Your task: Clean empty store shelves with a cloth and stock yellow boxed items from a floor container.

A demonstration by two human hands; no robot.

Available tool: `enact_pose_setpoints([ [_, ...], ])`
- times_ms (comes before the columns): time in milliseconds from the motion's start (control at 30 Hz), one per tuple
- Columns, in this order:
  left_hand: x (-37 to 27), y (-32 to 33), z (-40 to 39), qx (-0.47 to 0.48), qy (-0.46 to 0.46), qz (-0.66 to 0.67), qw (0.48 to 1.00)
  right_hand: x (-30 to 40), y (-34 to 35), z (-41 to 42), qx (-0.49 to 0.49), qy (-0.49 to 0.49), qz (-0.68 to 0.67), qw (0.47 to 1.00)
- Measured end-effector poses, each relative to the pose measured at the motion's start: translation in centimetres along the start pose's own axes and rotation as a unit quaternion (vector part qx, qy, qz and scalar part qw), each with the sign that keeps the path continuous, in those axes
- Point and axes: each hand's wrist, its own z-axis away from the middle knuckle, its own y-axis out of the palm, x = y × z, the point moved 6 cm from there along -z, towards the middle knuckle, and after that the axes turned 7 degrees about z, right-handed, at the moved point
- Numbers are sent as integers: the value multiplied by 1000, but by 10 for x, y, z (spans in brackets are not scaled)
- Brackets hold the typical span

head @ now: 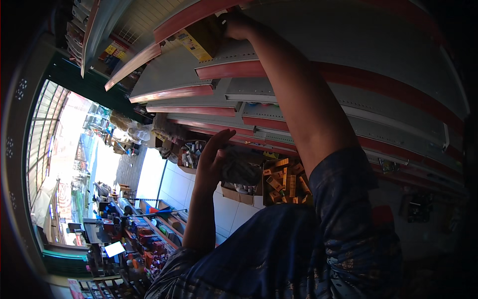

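Note:
My right hand [239, 26] reaches up to a high grey metal shelf [298, 41] with a red front edge. It is beside a yellow carton [196, 43] that bears print. Its fingers are in deep shadow, so their grip on anything is hidden. Lower down, my left hand [213, 159] is raised with its fingers stretched out and the thumb apart. A dark grey, crumpled bundle [241, 168], perhaps cloth or a plastic bag, appears right beside this palm. Whether the hand touches it is unclear.
Below the shelves, a carton of small orange boxes [285, 179] and an open cardboard box [239, 194] stand on the tiled floor [226, 215]. More red-edged shelves [269, 123] run beneath my right arm. Crowded goods [149, 239] and a bright doorway [104, 160] lie to the left.

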Motion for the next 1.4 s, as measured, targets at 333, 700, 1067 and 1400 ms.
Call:
enact_pose_setpoints([
  [333,17,8,-2,13,-19,-2,1000,13,8,5,84,-13,73,994],
  [700,21,9,-3,29,-17,27,999,8,17,5,41,17,117,992],
  [1067,37,-11,8,-23,-6,34,999,4,-52,33,-208,75,56,974],
  [1400,127,0,33,-95,-155,79,980,158,-14,315,112,-10,-182,977],
])
